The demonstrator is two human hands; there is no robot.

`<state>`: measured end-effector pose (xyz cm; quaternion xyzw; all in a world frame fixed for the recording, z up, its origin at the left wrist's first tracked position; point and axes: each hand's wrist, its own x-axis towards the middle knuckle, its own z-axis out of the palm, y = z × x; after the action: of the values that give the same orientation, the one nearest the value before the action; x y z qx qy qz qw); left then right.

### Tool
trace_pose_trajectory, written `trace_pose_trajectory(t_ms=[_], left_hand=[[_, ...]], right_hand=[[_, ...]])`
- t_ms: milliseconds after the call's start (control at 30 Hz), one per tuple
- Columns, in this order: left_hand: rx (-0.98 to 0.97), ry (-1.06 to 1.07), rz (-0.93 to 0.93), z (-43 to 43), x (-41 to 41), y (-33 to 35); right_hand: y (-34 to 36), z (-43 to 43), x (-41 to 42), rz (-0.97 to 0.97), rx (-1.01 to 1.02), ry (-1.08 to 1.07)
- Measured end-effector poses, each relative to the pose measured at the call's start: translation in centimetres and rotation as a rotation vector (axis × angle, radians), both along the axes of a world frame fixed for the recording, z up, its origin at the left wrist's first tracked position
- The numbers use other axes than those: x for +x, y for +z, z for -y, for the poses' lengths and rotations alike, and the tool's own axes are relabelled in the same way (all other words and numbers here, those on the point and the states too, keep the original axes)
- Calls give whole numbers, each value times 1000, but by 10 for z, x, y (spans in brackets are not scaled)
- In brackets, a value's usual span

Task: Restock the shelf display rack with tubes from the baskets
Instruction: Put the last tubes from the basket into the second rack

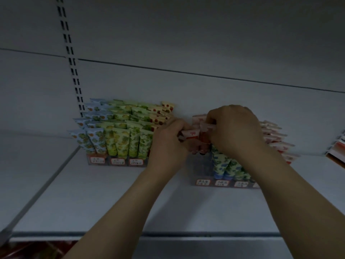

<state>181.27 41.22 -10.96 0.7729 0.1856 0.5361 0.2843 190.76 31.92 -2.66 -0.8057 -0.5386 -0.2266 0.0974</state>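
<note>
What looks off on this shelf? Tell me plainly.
Only the front-left slot of the right rack: it stands empty beside the blue-green tubes. The left hand and right hand grip red-and-white tubes above it. Nothing looks spilled or damaged.

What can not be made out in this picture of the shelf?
- Head view: how many pink tubes are held; the left grip and right grip cover them.
- Price labels: print too small and blurred.
- Item at the right edge: cut off by the frame.
- Baskets: outside the view.

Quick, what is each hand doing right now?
Left hand: grips red tubes.
Right hand: grips the same tubes.
</note>
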Motion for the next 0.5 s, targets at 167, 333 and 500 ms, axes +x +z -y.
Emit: trace_pose_trajectory(t_ms=[167,333,500], left_hand=[[-137,4,-1,1,3,-4],[-131,-20,-65,3,15,-8],[-16,59,-115,-5,19,-6]], right_hand=[[10,-7,6,-24,-61,-90],[0,-17,7,-32,-133,-61],[2,-16,13,-40,-118,-91]])
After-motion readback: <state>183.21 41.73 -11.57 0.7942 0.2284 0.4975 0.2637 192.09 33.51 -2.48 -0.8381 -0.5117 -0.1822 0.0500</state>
